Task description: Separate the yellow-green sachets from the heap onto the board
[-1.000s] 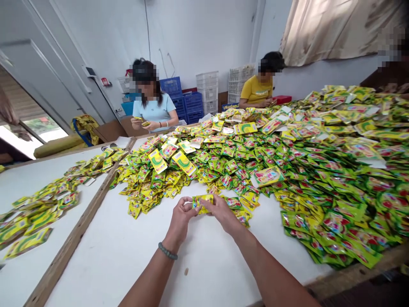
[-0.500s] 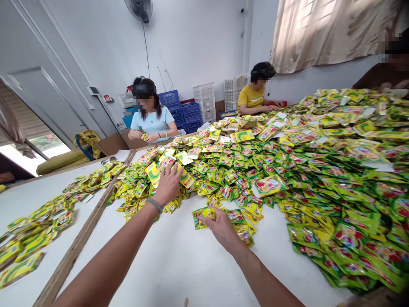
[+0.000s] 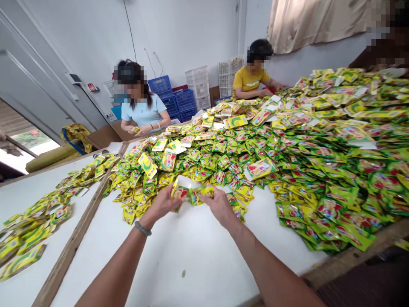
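My left hand is closed around a small yellow printed carton, whose white end flap sticks up. Between the thumb and fingers of my right hand are green and yellow sachets; I cannot tell how many. The sachets meet the carton's right end, and whether they are inside or only touching it is unclear. Just beyond both hands rises a big heap of green sachets, with flat yellow cartons lying on it. A few loose sachets lie beside my right wrist.
A wooden strip divides the white table. Filled-looking cartons lie left of it. Across the table sit a person in light blue and one in yellow. Plastic crates stand behind them.
My left hand has taken a carton from the heap and drawn it back toward my right hand. My right hand has lifted its sachets off the table to meet it.
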`<state>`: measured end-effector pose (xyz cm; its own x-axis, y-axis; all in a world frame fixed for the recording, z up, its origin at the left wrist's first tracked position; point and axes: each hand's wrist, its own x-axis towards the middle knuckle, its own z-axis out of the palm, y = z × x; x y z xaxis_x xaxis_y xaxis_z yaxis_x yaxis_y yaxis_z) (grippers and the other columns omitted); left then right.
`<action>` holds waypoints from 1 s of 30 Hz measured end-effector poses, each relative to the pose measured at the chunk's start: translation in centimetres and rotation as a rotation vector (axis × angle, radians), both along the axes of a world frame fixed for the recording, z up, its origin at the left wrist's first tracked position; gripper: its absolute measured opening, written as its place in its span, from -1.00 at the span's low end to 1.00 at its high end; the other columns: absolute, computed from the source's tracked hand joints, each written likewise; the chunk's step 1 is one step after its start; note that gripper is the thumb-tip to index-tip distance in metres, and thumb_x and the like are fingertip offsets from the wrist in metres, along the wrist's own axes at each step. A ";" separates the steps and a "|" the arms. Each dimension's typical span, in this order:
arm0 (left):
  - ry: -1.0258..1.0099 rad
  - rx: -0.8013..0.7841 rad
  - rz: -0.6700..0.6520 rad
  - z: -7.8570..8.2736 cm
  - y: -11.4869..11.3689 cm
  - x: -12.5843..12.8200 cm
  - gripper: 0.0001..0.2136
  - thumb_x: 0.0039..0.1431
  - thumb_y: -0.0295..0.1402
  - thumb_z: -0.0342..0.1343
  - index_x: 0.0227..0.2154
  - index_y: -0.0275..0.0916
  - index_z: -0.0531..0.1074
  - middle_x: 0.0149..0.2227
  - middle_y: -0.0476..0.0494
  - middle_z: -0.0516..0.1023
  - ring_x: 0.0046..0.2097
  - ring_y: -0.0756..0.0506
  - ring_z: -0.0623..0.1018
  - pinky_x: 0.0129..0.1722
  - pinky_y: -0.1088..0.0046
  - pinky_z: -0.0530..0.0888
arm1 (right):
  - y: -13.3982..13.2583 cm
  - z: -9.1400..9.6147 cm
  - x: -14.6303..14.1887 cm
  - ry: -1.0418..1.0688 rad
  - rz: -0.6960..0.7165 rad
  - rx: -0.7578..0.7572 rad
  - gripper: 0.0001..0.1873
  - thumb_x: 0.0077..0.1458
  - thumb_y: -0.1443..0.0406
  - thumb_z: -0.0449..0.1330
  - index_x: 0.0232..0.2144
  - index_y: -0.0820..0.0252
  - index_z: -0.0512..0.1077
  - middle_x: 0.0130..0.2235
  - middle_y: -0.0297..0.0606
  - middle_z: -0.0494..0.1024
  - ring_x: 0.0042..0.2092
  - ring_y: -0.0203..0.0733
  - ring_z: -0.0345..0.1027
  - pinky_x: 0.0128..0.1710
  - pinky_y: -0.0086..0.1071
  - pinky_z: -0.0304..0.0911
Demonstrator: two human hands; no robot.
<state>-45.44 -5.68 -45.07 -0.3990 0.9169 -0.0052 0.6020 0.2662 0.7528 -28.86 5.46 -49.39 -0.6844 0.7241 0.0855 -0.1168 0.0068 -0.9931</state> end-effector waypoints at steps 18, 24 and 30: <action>-0.514 -0.036 0.059 -4.8 -4.8 6.7 -0.62 -0.18 -0.26 0.29 -0.29 -0.27 0.33 -0.45 0.03 0.43 -0.46 0.01 0.39 -0.46 0.51 0.35 | -1.1 -0.3 0.2 -0.358 0.237 0.538 -0.79 -0.15 0.28 0.27 -0.36 0.16 0.47 -0.36 -0.31 0.50 -0.33 -0.23 0.33 -0.33 -0.42 0.16; -0.722 -0.063 0.112 -4.7 -4.8 6.5 -0.59 -0.18 -0.27 0.29 -0.26 -0.26 0.30 -0.45 -0.02 0.49 -0.49 -0.04 0.48 -0.45 0.42 0.43 | -1.3 -0.2 0.0 -0.239 0.123 0.557 -0.82 0.05 0.23 0.16 -0.30 0.14 0.49 -0.28 -0.27 0.55 -0.24 -0.21 0.36 -0.21 -0.37 0.20; -0.631 -0.080 0.125 -5.2 -5.5 6.2 -0.63 -0.22 -0.25 0.31 -0.35 -0.30 0.37 -0.47 -0.04 0.51 -0.50 -0.04 0.48 -0.49 0.47 0.41 | -1.8 -0.1 0.0 -0.258 0.213 0.634 -0.90 -0.01 0.28 0.22 -0.40 0.10 0.55 -0.33 -0.25 0.56 -0.22 -0.17 0.35 -0.15 -0.31 0.19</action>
